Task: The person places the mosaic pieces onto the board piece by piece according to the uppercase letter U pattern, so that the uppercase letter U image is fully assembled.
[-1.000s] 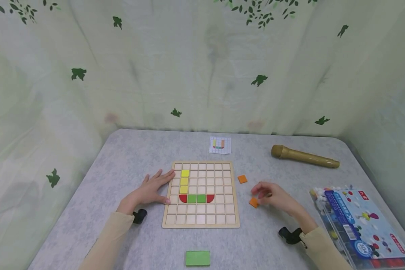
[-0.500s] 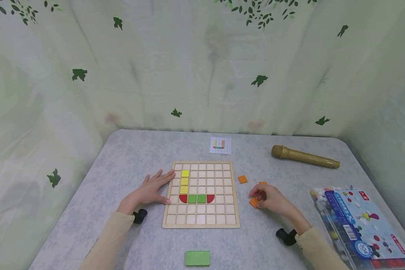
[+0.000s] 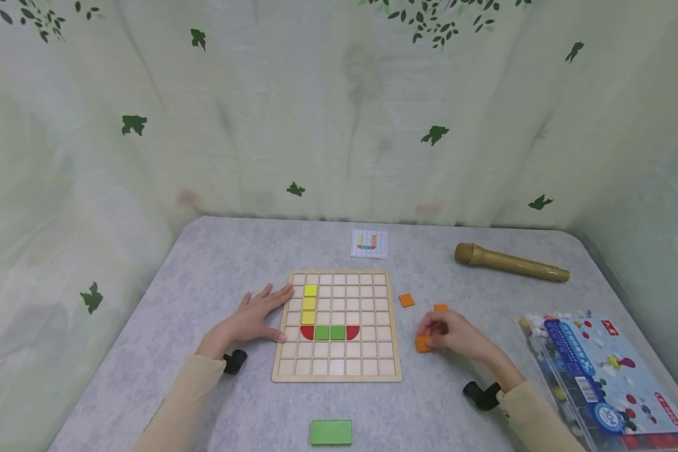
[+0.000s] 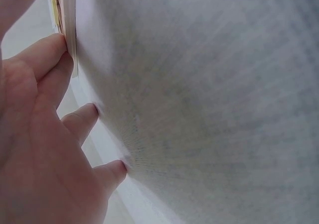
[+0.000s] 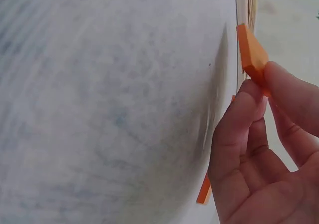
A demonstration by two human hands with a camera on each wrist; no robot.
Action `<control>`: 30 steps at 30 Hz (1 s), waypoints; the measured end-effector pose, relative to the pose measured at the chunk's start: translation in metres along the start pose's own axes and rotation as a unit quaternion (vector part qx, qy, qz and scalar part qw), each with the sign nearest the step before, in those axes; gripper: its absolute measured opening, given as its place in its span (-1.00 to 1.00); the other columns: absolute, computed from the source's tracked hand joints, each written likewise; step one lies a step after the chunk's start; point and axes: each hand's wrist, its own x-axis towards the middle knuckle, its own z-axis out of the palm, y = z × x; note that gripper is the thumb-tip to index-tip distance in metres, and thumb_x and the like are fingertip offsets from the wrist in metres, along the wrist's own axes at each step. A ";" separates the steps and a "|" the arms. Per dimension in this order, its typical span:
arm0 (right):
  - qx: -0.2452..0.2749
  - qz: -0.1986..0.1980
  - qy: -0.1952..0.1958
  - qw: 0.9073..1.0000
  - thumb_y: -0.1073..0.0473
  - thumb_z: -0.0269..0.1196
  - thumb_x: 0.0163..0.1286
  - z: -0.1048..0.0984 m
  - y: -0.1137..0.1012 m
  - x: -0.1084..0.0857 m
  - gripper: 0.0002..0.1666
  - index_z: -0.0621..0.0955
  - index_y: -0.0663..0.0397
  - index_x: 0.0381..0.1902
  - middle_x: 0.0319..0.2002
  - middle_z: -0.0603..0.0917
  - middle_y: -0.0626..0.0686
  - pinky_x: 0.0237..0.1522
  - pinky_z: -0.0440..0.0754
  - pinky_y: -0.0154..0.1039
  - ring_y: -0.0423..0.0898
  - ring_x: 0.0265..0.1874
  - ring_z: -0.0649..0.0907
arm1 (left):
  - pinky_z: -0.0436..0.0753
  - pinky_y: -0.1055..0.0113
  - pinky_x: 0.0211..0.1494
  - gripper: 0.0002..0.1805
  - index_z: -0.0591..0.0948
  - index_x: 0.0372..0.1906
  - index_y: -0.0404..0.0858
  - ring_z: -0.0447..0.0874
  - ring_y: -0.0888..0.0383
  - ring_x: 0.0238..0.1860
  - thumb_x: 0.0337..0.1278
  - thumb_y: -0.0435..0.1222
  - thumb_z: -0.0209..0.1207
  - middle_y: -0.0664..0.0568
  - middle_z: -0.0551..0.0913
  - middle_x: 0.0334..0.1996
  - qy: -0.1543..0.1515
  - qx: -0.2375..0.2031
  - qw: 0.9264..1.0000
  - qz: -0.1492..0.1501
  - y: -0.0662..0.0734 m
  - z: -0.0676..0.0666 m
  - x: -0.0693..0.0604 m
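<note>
My right hand [image 3: 454, 334] pinches an orange square tile [image 5: 253, 55] between thumb and forefinger, held just off the table in the right wrist view. Two more orange tiles lie by it: one [image 3: 406, 300] beside the board's right edge, another [image 3: 441, 307] partly behind the hand. With fingers spread, my left hand [image 3: 251, 319] rests at the left edge of the wooden grid board [image 3: 336, 378]; in the left wrist view some fingertips touch that edge and others the table. The board bears yellow squares [image 3: 308, 304] in a column, above a row of green squares [image 3: 329, 333] between red quarter-rounds [image 3: 353, 333].
A small pattern card [image 3: 369, 243] lies behind the board. At the back right is a gold microphone-shaped object [image 3: 511, 262]. A clear box with a blue printed label [image 3: 616, 376] stands at the right edge. Near the front lies a green block [image 3: 331, 433].
My right hand has shifted slightly left and now has the near orange tile lifted and turned. Behind the hand another orange tile has come into sight. My left hand has stayed put.
</note>
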 end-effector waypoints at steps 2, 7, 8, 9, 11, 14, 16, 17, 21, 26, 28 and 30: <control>0.017 -0.007 -0.004 1.000 0.48 0.22 0.17 0.000 0.000 0.001 -0.83 0.61 0.21 -0.28 -0.37 0.55 0.03 -0.41 0.51 -0.30 -0.05 -0.40 0.50 | -0.38 -0.33 0.31 0.16 0.07 0.51 -0.20 -0.32 -0.27 0.46 -0.18 0.10 0.40 -0.08 -0.02 0.50 0.001 -0.002 1.000 0.007 0.000 -0.001 0.000; 0.066 -0.015 -0.010 0.998 0.42 0.21 0.26 0.000 -0.005 0.007 -0.87 0.59 0.24 -0.22 -0.31 0.56 0.11 -0.40 0.56 -0.25 -0.04 -0.41 0.55 | -0.37 -0.35 0.29 0.15 0.07 0.51 -0.22 -0.31 -0.30 0.45 -0.16 0.09 0.40 -0.11 -0.02 0.50 0.001 -0.003 1.000 0.018 0.001 -0.002 -0.001; 0.074 -0.014 -0.010 0.997 0.41 0.22 0.27 0.001 -0.007 0.009 -0.88 0.59 0.25 -0.21 -0.31 0.55 0.12 -0.39 0.56 -0.24 -0.03 -0.41 0.55 | -0.37 -0.35 0.30 0.15 0.07 0.51 -0.22 -0.31 -0.30 0.45 -0.16 0.09 0.40 -0.11 -0.02 0.50 0.000 -0.003 1.000 0.016 0.001 -0.002 -0.002; 0.079 -0.012 -0.009 0.997 0.40 0.22 0.28 0.001 -0.010 0.011 -0.88 0.59 0.25 -0.21 -0.31 0.55 0.12 -0.39 0.56 -0.23 -0.02 -0.41 0.55 | -0.37 -0.34 0.30 0.15 0.06 0.51 -0.22 -0.31 -0.29 0.45 -0.16 0.09 0.40 -0.10 -0.02 0.50 0.000 -0.002 1.000 0.015 0.001 -0.002 -0.002; 0.086 -0.012 -0.007 0.996 0.39 0.22 0.29 0.003 -0.014 0.015 -0.88 0.59 0.26 -0.20 -0.30 0.55 0.12 -0.38 0.56 -0.22 -0.01 -0.42 0.56 | -0.38 -0.34 0.30 0.15 0.06 0.51 -0.22 -0.32 -0.29 0.45 -0.16 0.09 0.40 -0.10 -0.02 0.50 -0.001 -0.003 1.000 0.014 0.002 -0.002 -0.002; 0.091 -0.013 -0.005 0.996 0.39 0.21 0.28 0.005 -0.021 0.022 -0.86 0.60 0.29 -0.19 -0.29 0.54 0.13 -0.38 0.56 -0.19 -0.01 -0.42 0.55 | -0.38 -0.33 0.30 0.15 0.06 0.51 -0.21 -0.32 -0.29 0.46 -0.16 0.09 0.40 -0.09 -0.03 0.50 -0.002 -0.003 1.000 0.010 0.002 -0.002 -0.002; 0.092 -0.014 -0.006 0.996 0.38 0.22 0.28 0.008 -0.025 0.027 -0.86 0.60 0.29 -0.19 -0.28 0.55 0.12 -0.37 0.57 -0.20 -0.02 -0.41 0.56 | -0.38 -0.33 0.31 0.15 0.06 0.51 -0.20 -0.32 -0.29 0.46 -0.15 0.09 0.39 -0.09 -0.03 0.50 -0.003 -0.002 1.000 0.009 0.002 -0.002 -0.002; 0.090 -0.014 -0.007 0.996 0.38 0.22 0.28 0.009 -0.027 0.030 -0.86 0.60 0.27 -0.19 -0.28 0.54 0.11 -0.36 0.57 -0.21 -0.03 -0.41 0.56 | -0.38 -0.33 0.31 0.15 0.06 0.51 -0.20 -0.32 -0.29 0.46 -0.15 0.09 0.39 -0.10 -0.03 0.50 -0.003 -0.002 1.000 0.009 0.002 -0.002 -0.002; 0.093 -0.029 -0.015 0.995 0.37 0.21 0.29 0.014 -0.031 0.044 -0.88 0.61 0.24 -0.20 -0.30 0.53 0.10 -0.35 0.56 -0.25 -0.04 -0.40 0.55 | -0.39 -0.33 0.31 0.15 0.06 0.51 -0.20 -0.33 -0.28 0.46 -0.15 0.09 0.40 -0.10 -0.03 0.50 -0.003 -0.004 1.000 0.008 0.002 -0.002 -0.002; 0.089 -0.048 -0.020 0.995 0.39 0.21 0.29 0.023 -0.036 0.062 -0.88 0.62 0.23 -0.21 -0.30 0.53 0.09 -0.33 0.54 -0.26 -0.04 -0.39 0.52 | -0.39 -0.32 0.31 0.15 0.06 0.51 -0.20 -0.33 -0.28 0.46 -0.16 0.09 0.40 -0.09 -0.03 0.50 -0.003 -0.003 1.000 0.009 0.001 -0.002 -0.001; 0.080 -0.051 -0.017 0.995 0.40 0.22 0.28 0.027 -0.039 0.068 -0.88 0.63 0.20 -0.22 -0.30 0.54 0.07 -0.32 0.53 -0.25 -0.05 -0.38 0.52 | -0.39 -0.33 0.31 0.15 0.06 0.51 -0.20 -0.33 -0.28 0.46 -0.16 0.09 0.40 -0.09 -0.03 0.50 -0.003 -0.003 1.000 0.010 0.000 -0.002 -0.001; 0.066 -0.054 -0.012 0.996 0.41 0.22 0.26 0.030 -0.043 0.075 -0.86 0.64 0.16 -0.24 -0.31 0.55 0.05 -0.27 0.51 -0.23 -0.05 -0.34 0.52 | -0.39 -0.33 0.31 0.15 0.06 0.51 -0.20 -0.33 -0.28 0.46 -0.16 0.08 0.40 -0.09 -0.03 0.50 -0.003 -0.005 1.000 0.011 0.000 -0.002 -0.001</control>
